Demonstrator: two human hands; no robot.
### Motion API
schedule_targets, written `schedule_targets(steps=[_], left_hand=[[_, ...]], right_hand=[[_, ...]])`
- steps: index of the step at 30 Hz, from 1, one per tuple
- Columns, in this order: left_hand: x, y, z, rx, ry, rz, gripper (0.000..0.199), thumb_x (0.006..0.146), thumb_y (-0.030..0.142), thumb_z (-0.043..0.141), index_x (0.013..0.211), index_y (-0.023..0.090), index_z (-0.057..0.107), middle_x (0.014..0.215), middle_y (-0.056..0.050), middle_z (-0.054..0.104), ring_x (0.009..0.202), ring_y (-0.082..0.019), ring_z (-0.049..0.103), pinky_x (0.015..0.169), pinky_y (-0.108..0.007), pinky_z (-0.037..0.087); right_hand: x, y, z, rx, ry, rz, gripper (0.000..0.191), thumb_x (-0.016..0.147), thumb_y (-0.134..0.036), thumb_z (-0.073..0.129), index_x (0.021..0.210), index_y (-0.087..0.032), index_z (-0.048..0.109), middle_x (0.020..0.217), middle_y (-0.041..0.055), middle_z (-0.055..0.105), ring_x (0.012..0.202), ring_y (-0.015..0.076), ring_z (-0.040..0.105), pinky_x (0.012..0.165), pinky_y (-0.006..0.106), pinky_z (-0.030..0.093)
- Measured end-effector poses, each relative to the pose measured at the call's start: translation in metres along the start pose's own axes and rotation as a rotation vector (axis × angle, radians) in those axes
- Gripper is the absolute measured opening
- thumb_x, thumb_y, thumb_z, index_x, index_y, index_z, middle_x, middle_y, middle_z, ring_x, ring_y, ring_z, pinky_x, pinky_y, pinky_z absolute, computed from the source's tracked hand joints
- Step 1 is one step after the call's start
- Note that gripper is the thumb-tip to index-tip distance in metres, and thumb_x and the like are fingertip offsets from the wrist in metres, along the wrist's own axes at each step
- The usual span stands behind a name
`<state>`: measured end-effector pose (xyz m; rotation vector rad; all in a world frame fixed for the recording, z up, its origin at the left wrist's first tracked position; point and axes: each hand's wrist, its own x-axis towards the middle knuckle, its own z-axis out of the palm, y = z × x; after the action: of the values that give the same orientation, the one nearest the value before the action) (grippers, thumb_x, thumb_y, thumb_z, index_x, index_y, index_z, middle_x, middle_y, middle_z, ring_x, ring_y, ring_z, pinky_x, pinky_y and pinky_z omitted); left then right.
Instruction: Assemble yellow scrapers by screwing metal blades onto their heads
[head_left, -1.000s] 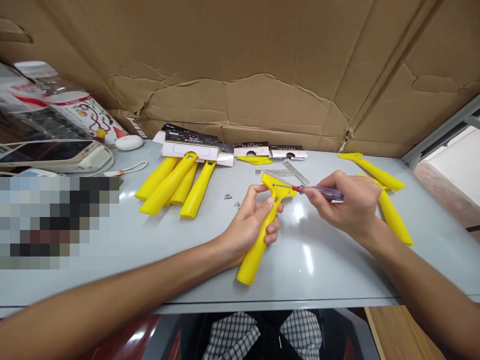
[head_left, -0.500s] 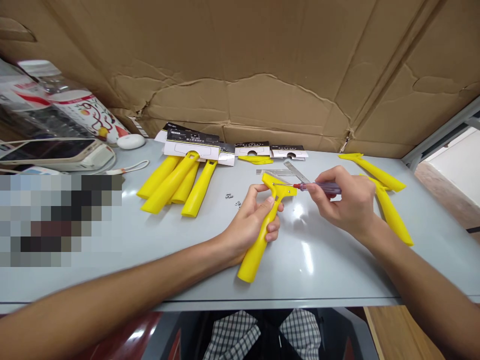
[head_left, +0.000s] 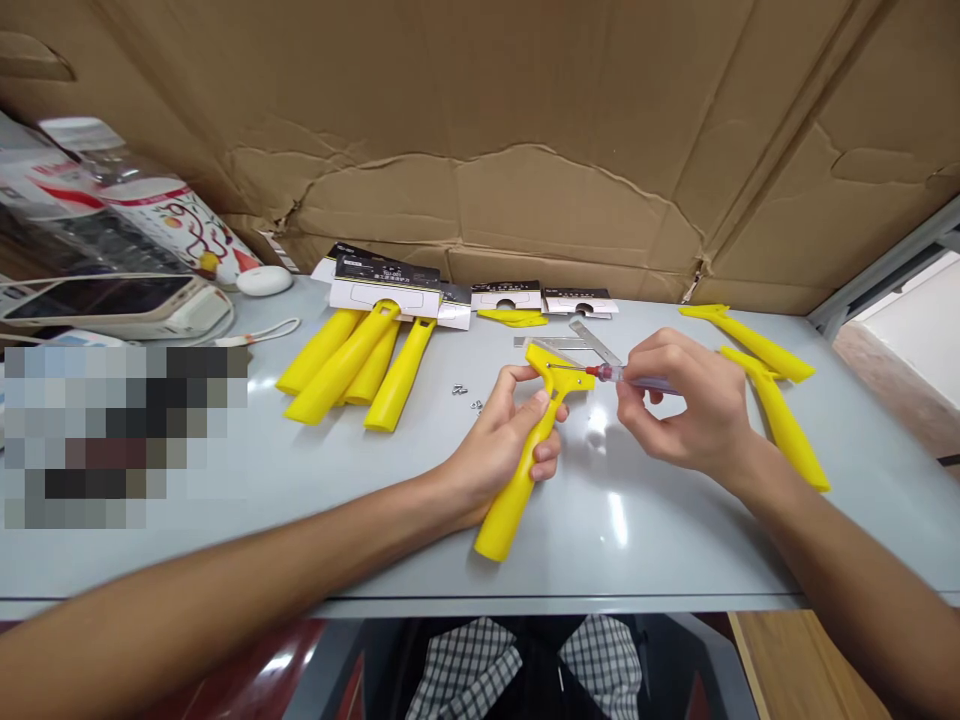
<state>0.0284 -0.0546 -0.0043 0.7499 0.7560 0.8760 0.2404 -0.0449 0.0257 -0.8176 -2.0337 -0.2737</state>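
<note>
Over table [head_left: 660, 540], right fingers [head_left: 660, 350] round screwdriver [head_left: 610, 373], tip [head_left: 553, 366] seemingly on scraper [head_left: 514, 495].

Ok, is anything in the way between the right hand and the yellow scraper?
Nothing visible blocks it: only the screwdriver, held in the right hand, spans the gap to the yellow scraper. Metal strips lie beyond.

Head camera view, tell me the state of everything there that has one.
Left grip, closed around the yellow scraper.
Right grip, closed on the screwdriver.
Yellow scraper, held slanted.
Screwdriver, tip at the scraper's head.
Screws, loose on the table.
Metal strips, loose.
Left-side handles, tops covered by cards.
Right-side scrapers, lying down.
Phone, screen dark.
Fruit-label bottle, cap on.
</note>
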Motion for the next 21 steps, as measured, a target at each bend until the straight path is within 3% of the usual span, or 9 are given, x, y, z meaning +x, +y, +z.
schedule_targets(steps=[5, 9, 16, 21], left_hand=[[0.0013, -0.0019, -0.0013, -0.001, -0.008, 0.004, 0.026, 0.106, 0.031, 0.062, 0.119, 0.03, 0.04, 0.095, 0.0, 0.06, 0.052, -0.004, 0.046, 0.045, -0.015, 0.037], [0.0009, -0.0024, -0.001, 0.011, 0.0, 0.008, 0.026, 0.106, 0.032, 0.062, 0.12, 0.03, 0.04, 0.096, 0.0, 0.06, 0.051, -0.004, 0.046, 0.044, -0.016, 0.037], [-0.0002, -0.0023, -0.0002, 0.008, 0.0, 0.0, 0.026, 0.105, 0.031, 0.062, 0.119, 0.03, 0.04, 0.097, 0.0, 0.061, 0.052, -0.004, 0.046, 0.045, -0.016, 0.036], [0.0002, -0.002, 0.0004, 0.008, 0.006, 0.01, 0.023, 0.106, 0.03, 0.06, 0.119, 0.029, 0.04, 0.096, 0.0, 0.06, 0.052, -0.004, 0.046, 0.045, -0.016, 0.036]], right_hand=[[-0.0024, 0.0057, 0.002, -0.136, 0.062, -0.048, 0.016, 0.095, -0.023, 0.075, 0.086, -0.023, 0.061, 0.059, -0.0081, 0.066, 0.044, 0.0088, 0.058, 0.044, 0.024, 0.042], [-0.003, 0.0093, 0.0035, -0.157, 0.095, -0.013, 0.02, 0.098, -0.03, 0.071, 0.083, -0.024, 0.061, 0.054, -0.0076, 0.064, 0.041, 0.0101, 0.059, 0.043, 0.024, 0.04], [0.002, 0.0038, 0.0, -0.021, 0.019, -0.027, 0.015, 0.092, -0.013, 0.066, 0.086, -0.024, 0.059, 0.079, -0.0002, 0.07, 0.06, 0.0132, 0.064, 0.052, 0.026, 0.05], [0.0004, 0.002, -0.002, 0.064, -0.053, -0.05, 0.017, 0.089, -0.013, 0.065, 0.1, -0.025, 0.062, 0.095, 0.0031, 0.069, 0.07, 0.0153, 0.066, 0.053, 0.028, 0.054]])
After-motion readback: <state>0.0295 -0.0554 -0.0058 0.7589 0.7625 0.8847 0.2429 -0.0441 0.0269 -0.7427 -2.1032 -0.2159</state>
